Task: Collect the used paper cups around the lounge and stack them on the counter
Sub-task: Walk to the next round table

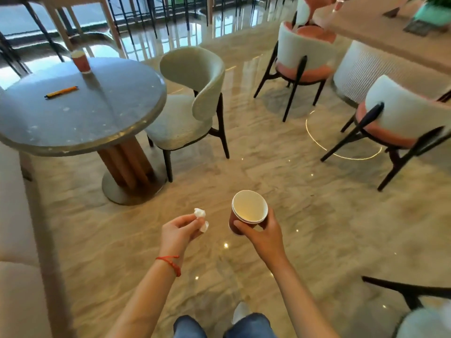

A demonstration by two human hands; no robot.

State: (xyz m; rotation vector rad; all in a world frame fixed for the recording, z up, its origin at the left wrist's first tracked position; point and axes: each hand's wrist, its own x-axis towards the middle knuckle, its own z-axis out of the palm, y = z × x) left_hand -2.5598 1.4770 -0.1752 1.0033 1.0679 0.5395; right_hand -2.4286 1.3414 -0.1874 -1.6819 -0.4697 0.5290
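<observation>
Lounge interior, polished marble floor (305, 203), glossy with ceiling-light reflections.

Nested paper cups (247, 212): two rims visible one inside the other, red outside, pale inside, tilted mouth toward the camera. Held in the air above the floor by the right hand (262, 232), fingers (244, 228) and thumb wrapped round the cup wall.

Left hand (179, 230): just beside the cups, not touching them. Fingertips pinched together on a crumpled white tissue (201, 219). Red string bracelet (170, 263) at the wrist.

Remaining paper cup (81, 61): red, upright, near the far edge of the round grey counter (109, 132) at left, well apart from both hands. Orange pen (62, 91) lying flat on the same top.

Possible further cup (338, 5): small, pinkish, on the long pale counter (380, 32) at upper right; too blurred to confirm.

Seating: cream chair (192, 98) tucked beside the round counter; pink-cushioned chairs (302, 57) at right.

Progress, as judged: collection partly done, two cups in hand, at least one left to fetch. Final stacking on the counter not yet done.
</observation>
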